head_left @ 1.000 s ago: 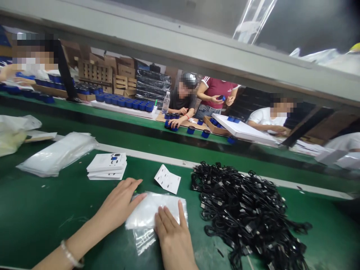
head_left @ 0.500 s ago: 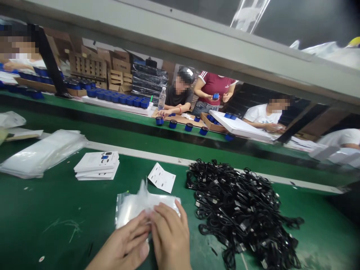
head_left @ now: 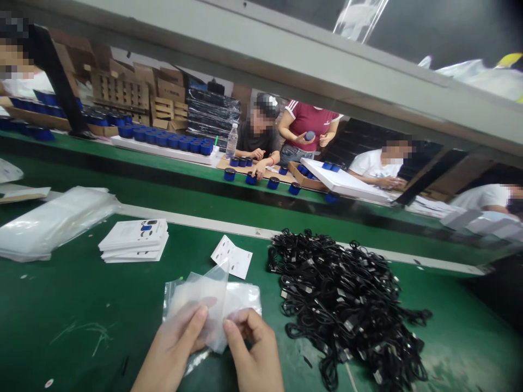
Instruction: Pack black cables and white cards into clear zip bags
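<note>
A small clear plastic bag (head_left: 216,305) is held up between both hands above the green table. My left hand (head_left: 180,337) pinches it with the thumb in front and the fingers behind, seen through the film. With thumb and bent fingers, my right hand (head_left: 255,343) grips the bag's right edge. Beneath them lies a stack of plastic bags (head_left: 245,296), partly covered by the hands. Just beyond it rests a folded printed leaflet (head_left: 237,261). A heap of coiled black USB cables (head_left: 347,310) spreads to the right of my right hand.
Stacked leaflets (head_left: 134,239) and a thick pile of clear bags (head_left: 57,220) lie at the left. Across a raised green ledge, several co-workers handle blue round items (head_left: 163,139). A grey beam (head_left: 261,49) crosses overhead.
The bag has been turned and spread between my hands, which have moved slightly apart. Across the line, a co-worker's hand has shifted right to another blue item.
</note>
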